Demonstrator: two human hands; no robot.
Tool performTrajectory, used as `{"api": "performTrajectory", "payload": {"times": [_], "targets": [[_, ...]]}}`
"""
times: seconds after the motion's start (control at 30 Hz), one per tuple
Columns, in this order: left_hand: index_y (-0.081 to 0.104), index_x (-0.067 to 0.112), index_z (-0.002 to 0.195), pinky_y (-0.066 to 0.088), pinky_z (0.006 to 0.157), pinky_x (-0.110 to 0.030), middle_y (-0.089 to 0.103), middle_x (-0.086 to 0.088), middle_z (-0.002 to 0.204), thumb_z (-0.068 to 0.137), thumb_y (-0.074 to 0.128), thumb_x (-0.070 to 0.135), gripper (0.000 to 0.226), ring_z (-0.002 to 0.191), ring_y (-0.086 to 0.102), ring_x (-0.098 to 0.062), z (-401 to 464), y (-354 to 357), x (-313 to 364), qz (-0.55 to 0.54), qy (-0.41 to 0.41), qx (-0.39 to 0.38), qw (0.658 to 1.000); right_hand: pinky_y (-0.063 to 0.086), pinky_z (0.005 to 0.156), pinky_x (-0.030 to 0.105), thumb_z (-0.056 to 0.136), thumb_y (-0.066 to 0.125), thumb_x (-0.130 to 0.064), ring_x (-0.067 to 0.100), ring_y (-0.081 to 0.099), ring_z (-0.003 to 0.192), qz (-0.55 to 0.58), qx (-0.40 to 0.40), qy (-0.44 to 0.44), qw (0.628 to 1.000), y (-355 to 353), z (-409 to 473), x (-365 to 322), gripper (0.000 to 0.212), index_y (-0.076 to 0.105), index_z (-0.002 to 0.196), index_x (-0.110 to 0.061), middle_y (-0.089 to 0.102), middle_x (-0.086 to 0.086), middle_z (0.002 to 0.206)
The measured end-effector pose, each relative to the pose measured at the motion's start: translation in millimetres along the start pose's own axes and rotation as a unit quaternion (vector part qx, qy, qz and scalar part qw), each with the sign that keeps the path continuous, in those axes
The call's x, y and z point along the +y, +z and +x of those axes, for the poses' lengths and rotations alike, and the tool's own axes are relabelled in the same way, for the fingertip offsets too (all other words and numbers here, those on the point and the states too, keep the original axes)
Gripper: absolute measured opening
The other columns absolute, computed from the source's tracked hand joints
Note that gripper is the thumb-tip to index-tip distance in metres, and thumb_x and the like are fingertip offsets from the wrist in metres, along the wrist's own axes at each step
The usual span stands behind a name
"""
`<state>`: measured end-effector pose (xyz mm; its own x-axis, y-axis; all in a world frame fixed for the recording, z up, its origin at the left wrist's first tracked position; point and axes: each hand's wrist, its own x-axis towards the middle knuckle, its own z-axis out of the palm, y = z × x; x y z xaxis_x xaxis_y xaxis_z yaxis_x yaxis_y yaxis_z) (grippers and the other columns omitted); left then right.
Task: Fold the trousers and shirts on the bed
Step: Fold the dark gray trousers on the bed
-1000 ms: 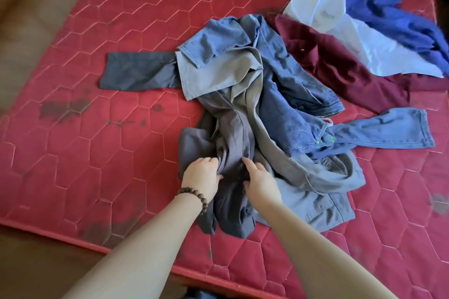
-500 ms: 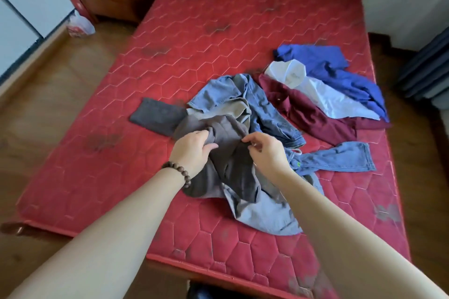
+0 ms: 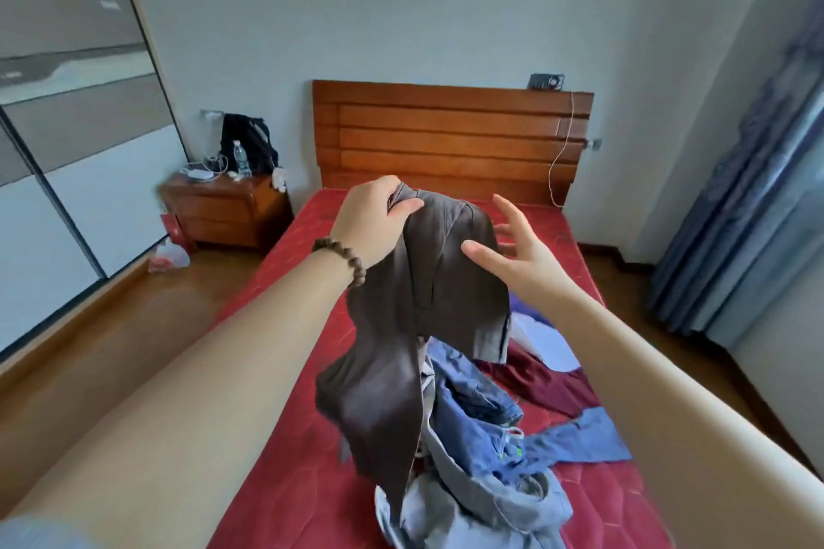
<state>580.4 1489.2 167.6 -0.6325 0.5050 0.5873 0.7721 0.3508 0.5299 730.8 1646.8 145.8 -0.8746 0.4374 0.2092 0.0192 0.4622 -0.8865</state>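
Observation:
Dark grey trousers (image 3: 401,325) hang in the air above the red mattress (image 3: 276,437). My left hand (image 3: 372,218), with a bead bracelet on its wrist, grips their top edge. My right hand (image 3: 512,247) is spread with straight fingers just beside the raised cloth, its thumb at the fabric. Under the hanging trousers lies a heap: light grey trousers (image 3: 481,508), blue jeans (image 3: 490,419), a maroon shirt (image 3: 548,383) and a white shirt (image 3: 544,332). A blue garment behind them is mostly hidden.
A wooden headboard (image 3: 450,138) stands at the far end of the bed. A wooden nightstand (image 3: 223,210) with a bottle and a black bag is at the left, beside a sliding wardrobe (image 3: 67,138). Blue curtains (image 3: 749,201) hang on the right. Wooden floor surrounds the bed.
Both hands have risen from the heap, lifting the dark grey trousers high off the mattress. My right hand has let go and spread. The view has tilted up toward the headboard.

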Motion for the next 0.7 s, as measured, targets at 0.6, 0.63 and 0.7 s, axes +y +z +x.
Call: {"api": "performTrajectory", "payload": {"times": [0.6, 0.63, 0.7], "targets": [[0.027, 0.013, 0.148, 0.027, 0.108, -0.017, 0.038, 0.003, 0.145, 0.067, 0.067, 0.070, 0.107, 0.134, 0.035, -0.006, -53, 13, 50, -0.112, 0.073, -0.103, 0.986, 0.058, 0.075, 0.035, 0.078, 0.071, 0.002, 0.025, 0.066, 0.077, 0.178, 0.186, 0.125, 0.958, 4, 28, -71, 0.013, 0.071, 0.089, -0.006, 0.069, 0.015, 0.088], [0.032, 0.010, 0.146, 0.031, 0.108, -0.020, 0.043, -0.001, 0.143, 0.072, 0.073, 0.054, 0.095, 0.131, 0.040, -0.009, -53, 16, 53, -0.097, 0.072, -0.083, 0.989, 0.058, 0.069, 0.033, 0.079, 0.070, 0.002, 0.025, 0.065, 0.073, 0.191, 0.189, 0.128, 0.955, 4, 29, -73, 0.013, 0.070, 0.089, -0.006, 0.068, 0.015, 0.086], [0.052, 0.008, 0.132, 0.048, 0.096, -0.028, 0.063, -0.005, 0.123, 0.085, 0.068, 0.024, 0.053, 0.112, 0.059, -0.013, -47, 16, 55, -0.097, 0.076, -0.014, 0.992, 0.049, 0.046, 0.021, 0.082, 0.068, 0.001, 0.018, 0.059, 0.058, 0.208, 0.184, 0.125, 0.952, 1, 27, -76, 0.010, 0.069, 0.090, -0.005, 0.063, 0.011, 0.077]]}}
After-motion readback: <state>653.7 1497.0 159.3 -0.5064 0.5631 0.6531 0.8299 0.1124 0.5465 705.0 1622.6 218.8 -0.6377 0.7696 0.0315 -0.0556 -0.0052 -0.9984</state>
